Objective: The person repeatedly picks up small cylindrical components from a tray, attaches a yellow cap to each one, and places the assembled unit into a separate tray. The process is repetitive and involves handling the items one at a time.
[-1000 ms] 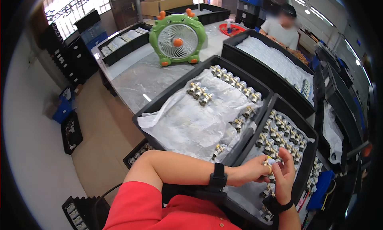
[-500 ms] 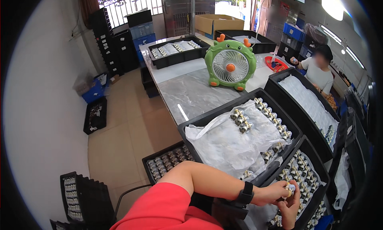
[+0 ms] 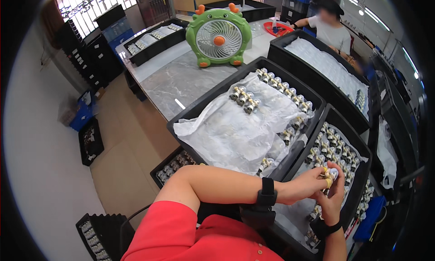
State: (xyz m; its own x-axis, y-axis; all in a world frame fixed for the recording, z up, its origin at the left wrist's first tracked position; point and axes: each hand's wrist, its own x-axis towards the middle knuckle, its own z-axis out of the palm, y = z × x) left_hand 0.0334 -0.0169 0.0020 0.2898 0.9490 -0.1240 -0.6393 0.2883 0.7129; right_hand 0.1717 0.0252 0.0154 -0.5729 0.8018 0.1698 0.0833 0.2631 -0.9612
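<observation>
Black tray (image 3: 351, 133), rows of small lamp units (image 3: 336, 145) inside. Left hand (image 3: 308, 185) and right hand (image 3: 333, 200) meet above it, each grip closed on one clear-domed unit (image 3: 333, 173). White-lined tray (image 3: 213, 97) alongside; green fan (image 3: 219, 40) on worktop (image 3: 170, 82).

A green fan (image 3: 219, 40) stands upright on the grey table (image 3: 170, 82), a cardboard box (image 3: 204, 0) behind it and a red basin (image 3: 284, 32) near a person (image 3: 335, 36) in white, while blue bins (image 3: 117, 31) stand near a barred window (image 3: 93, 9) beyond the tiled floor (image 3: 118, 145).
</observation>
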